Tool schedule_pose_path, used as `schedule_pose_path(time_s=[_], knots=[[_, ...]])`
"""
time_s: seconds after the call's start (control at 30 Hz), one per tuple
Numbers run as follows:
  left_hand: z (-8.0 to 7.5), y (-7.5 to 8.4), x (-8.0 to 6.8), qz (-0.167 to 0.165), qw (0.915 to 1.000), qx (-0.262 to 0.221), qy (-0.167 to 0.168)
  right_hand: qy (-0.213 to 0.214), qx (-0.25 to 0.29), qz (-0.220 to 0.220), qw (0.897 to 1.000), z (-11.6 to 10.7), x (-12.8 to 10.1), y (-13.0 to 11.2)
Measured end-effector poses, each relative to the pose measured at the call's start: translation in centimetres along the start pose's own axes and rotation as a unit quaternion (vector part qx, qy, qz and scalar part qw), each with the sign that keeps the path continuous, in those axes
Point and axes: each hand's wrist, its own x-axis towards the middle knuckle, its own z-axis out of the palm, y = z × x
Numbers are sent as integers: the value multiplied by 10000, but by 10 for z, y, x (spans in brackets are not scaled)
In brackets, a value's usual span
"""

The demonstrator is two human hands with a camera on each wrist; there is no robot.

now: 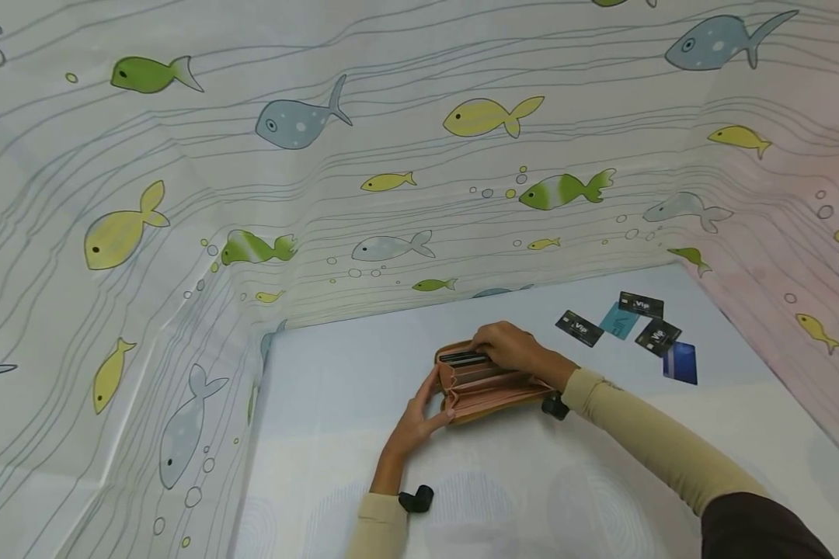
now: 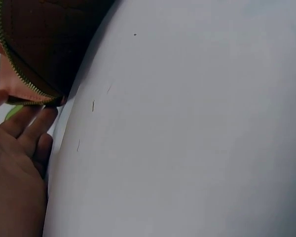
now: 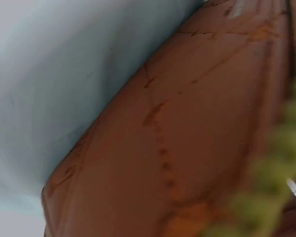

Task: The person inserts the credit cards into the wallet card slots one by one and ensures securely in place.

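Holding open wallet (image 1: 485, 384) w/ cards inside; left grip (image 1: 419, 419) steadies, right grip (image 1: 513, 349) on top.

Both arms wear close-fitting, pale beige sleeves that end at the wrists, leaving the left hand (image 1: 414, 423) and the right hand (image 1: 513, 347) bare. A small, black, rounded wrist camera (image 1: 416, 498) sits on the underside of the left wrist just behind the hand, and a matching black camera unit (image 1: 554, 406) sits under the right wrist. Farther up the right arm, away from the hand, a dark brown sleeve (image 1: 762, 528) overlaps the beige one.
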Motion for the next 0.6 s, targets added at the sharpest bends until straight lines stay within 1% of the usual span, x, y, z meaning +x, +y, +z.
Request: schedule_pose_path(time_s=[0.13, 0.3, 0.37, 0.43, 0.53, 0.6], knots=[[-1, 1, 0, -20, 10000, -92, 32, 120, -136, -79, 9998, -2, 0, 2], [-1, 4, 0, -65, 9999, 111, 55, 522, -86, 62, 9986, -14, -4, 10], [-1, 10, 0, -33, 9999, 94, 28, 700, -42, 144, 9974, -20, -7, 17], [-3, 20, 0, 21, 9999, 92, -55, 852, -40, 205, 9961, -24, -11, 25], [-6, 35, 0, 73, 9997, 68, -217, 962, 47, 321, 9948, -30, -19, 38], [-6, 37, -1, 87, 9996, 95, -249, 989, 62, 419, 9942, -33, -25, 46]])
